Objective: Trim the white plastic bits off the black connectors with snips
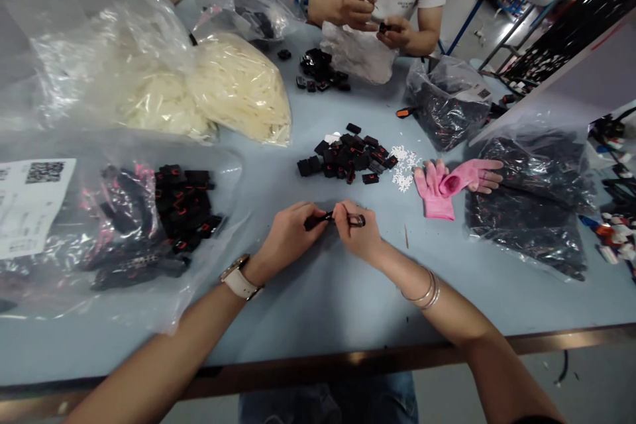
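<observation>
My left hand (292, 233) pinches a small black plastic part (313, 220) just above the table. Fingers closed, my right hand (358, 238) grips a dark pen-like tool (356, 219), its thin tip pointing left at the part. Exactly what kind of tool it is stays hidden by the fingers. Beyond both hands lies a loose pile of black plastic connector housings (350, 154), some with red inserts. Beside that pile are scattered small white pieces (403, 165).
Pink gloves (440, 202) lie at the right, next to a bag of black parts (527, 205). At the left, an open plastic bag (124, 225) spills black housings. Cream-coloured pieces fill another bag (238, 86). Across the table, a co-worker (382, 0) handles a black part.
</observation>
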Tool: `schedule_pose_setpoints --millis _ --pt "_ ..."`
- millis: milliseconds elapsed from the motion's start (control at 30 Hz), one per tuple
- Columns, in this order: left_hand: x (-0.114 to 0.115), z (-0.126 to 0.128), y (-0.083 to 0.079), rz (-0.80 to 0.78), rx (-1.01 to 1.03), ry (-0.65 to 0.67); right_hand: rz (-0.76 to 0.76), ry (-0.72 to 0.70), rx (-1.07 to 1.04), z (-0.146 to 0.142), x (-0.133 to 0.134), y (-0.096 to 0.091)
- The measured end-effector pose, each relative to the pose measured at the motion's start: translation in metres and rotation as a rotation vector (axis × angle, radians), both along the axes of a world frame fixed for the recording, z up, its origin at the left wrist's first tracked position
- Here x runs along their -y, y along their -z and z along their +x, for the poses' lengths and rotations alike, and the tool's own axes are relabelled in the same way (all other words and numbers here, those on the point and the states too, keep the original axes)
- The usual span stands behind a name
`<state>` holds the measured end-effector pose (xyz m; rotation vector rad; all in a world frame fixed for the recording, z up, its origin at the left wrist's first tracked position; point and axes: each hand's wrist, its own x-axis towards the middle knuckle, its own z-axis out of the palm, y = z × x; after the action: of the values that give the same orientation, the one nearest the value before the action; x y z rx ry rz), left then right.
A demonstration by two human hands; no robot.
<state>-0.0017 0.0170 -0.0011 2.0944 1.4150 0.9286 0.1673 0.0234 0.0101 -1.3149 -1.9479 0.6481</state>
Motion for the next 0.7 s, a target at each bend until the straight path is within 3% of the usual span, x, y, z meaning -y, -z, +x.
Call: schedule_pose_setpoints --millis 200,500,700 --pt "0.0000 0.0005 0.0001 0.002 0.018 -0.002 -0.040 0.017 -0.085 0.0016 0.0025 0.0041" --pt "-0.0002 0.0005 -0.0001 0.004 0.012 -0.001 0.001 0.003 0.053 -0.0007 -0.0008 -0.0008" --pt "0.0004 0.0006 -0.0002 0.002 0.021 0.000 -0.025 0.024 -0.025 0.0006 0.0016 0.0034"
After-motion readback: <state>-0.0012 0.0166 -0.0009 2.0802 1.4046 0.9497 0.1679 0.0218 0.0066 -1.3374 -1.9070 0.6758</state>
